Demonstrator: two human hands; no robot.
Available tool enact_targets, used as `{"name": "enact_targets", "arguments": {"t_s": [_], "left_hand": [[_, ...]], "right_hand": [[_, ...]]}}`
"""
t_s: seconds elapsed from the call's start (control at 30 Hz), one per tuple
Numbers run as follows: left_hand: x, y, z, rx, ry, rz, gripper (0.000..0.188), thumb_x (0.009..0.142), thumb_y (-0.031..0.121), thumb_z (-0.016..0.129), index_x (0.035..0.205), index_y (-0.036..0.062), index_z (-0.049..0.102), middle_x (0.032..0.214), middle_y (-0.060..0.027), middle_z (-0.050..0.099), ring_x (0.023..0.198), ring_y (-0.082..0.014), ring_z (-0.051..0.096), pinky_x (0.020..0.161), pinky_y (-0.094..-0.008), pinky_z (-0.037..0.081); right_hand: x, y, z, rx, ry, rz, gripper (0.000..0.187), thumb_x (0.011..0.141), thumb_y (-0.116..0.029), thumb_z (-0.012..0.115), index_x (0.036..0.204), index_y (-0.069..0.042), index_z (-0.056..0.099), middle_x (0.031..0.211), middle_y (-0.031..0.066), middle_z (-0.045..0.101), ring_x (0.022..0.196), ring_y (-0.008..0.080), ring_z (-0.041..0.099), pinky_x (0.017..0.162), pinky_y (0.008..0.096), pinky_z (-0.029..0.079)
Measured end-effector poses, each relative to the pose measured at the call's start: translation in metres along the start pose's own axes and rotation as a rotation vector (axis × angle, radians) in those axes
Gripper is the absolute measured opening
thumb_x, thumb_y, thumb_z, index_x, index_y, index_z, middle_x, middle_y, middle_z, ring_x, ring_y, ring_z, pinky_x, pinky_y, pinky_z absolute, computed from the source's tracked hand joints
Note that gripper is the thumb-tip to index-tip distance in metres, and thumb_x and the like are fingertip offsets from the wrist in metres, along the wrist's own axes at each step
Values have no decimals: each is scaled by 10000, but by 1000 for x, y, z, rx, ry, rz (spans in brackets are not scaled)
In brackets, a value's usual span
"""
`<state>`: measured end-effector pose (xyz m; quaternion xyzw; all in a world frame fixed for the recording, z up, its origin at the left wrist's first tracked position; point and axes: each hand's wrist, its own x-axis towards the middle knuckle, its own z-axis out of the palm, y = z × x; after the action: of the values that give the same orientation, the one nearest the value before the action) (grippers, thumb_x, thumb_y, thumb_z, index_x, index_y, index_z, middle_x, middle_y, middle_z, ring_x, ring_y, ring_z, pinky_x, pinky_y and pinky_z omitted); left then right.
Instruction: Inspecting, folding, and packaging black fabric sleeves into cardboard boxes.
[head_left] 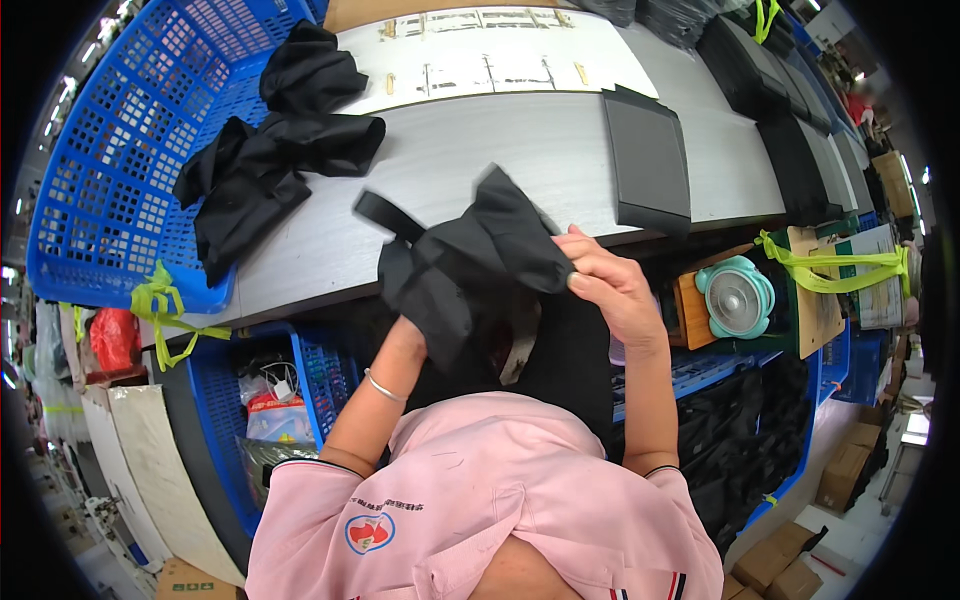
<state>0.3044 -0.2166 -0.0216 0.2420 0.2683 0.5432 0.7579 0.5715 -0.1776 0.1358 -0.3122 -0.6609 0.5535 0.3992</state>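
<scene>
Cloth (465,265), black and crumpled, spans crosswise between my hands by the table (480,135). My right hand (618,290) pinches its right end; my left hand (408,338) is mostly hidden, its grip untellable. Black pieces (245,225) edge the upper basket (110,165); the lower basket (213,415) holds plastic packages (280,420).

On the chest of the pink shirt (500,430), a short row of dark characters (390,505) was noted (seen upside down), printed next to a round emblem (369,534) in red, white and blue. Small greenish marks were borne by a cardboard box (195,585) at lower left, too small to be read.
</scene>
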Motion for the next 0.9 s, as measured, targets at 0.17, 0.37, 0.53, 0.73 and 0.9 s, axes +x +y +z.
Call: {"name": "enact_targets", "arguments": {"t_s": [0.17, 0.37, 0.53, 0.73, 0.9], "left_hand": [[18, 8, -52, 369, -17, 120, 465, 1039, 221, 514, 1466, 44, 458, 1438, -89, 532, 1277, -199, 535, 1059, -329, 457], [32, 69, 51, 1265, 212, -272, 397, 1006, 109, 506, 1354, -83, 516, 1318, -173, 615, 1196, -196, 560, 1044, -343, 448], [20, 40, 60, 1134, 140, 499, 258, 1006, 122, 547, 1150, -54, 669, 1069, -182, 717, 1016, -272, 685, 898, -335, 521], [45, 80, 67, 744, 553, 416, 262, 984, 141, 626, 1203, 0, 651, 1109, -50, 687, 1007, -112, 640, 871, -286, 516], [86, 76, 60, 77, 170, 46, 353, 995, 305, 633, 1251, 62, 618, 1237, -51, 650, 1138, -119, 584, 1003, -313, 456]], "right_hand": [[27, 7, -15, 396, 44, 71, 213, 965, -116, 579, 759, -88, 534, 857, -25, 549, 1056, 137, 533, 1218, 410, 180], [105, 33, -52, -418, 343, 10, 249, 1031, -234, 553, 1095, 1, 605, 978, 48, 601, 897, 139, 532, 894, 264, 418], [116, 77, -45, -902, 633, -385, 268, 1028, -213, 548, 1175, -7, 636, 1091, 122, 651, 1022, 185, 608, 899, 304, 466], [46, 102, 18, 244, 524, 311, 306, 1020, -243, 594, 1213, -6, 611, 1077, 54, 651, 952, 121, 617, 816, 279, 517], [54, 110, 22, 848, 237, 339, 477, 991, -399, 616, 1368, -112, 553, 1247, 24, 644, 1098, 141, 586, 994, 341, 444]]}}
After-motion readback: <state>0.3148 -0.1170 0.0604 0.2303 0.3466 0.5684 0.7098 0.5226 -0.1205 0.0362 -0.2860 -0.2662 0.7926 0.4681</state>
